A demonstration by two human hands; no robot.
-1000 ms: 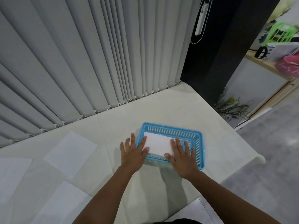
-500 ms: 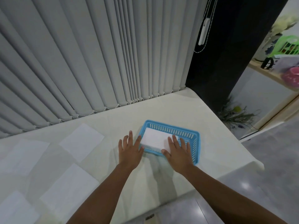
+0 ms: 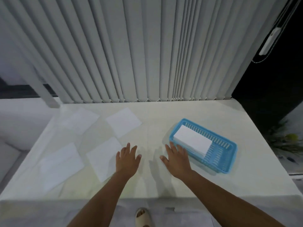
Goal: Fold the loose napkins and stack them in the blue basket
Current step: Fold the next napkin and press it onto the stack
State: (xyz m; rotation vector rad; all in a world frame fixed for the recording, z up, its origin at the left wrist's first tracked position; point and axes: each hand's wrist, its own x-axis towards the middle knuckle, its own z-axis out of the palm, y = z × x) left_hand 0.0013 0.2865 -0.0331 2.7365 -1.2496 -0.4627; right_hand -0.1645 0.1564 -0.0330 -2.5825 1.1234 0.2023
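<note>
A: Hands, what is seen?
B: L hand (image 3: 127, 158) and R hand (image 3: 177, 158) are both held flat, palms down, fingers spread. Nothing is gripped.
A: Where exactly?
B: L hand is placed at the right edge of the nearest loose napkin (image 3: 104, 157). R fingertips are seen at the near-left corner of the blue basket (image 3: 218, 157); contact cannot be told.
A: Other napkins?
B: A folded stack (image 3: 192, 141) is laid in the basket's left half. Three more loose napkins (image 3: 123, 122) (image 3: 80, 120) (image 3: 60, 164) are spread flat on the table (image 3: 164, 115), left side.

Pale vertical blinds (image 3: 131, 49) hang behind a cream table (image 3: 155, 115), dim grey floor (image 3: 41, 215) below.
</note>
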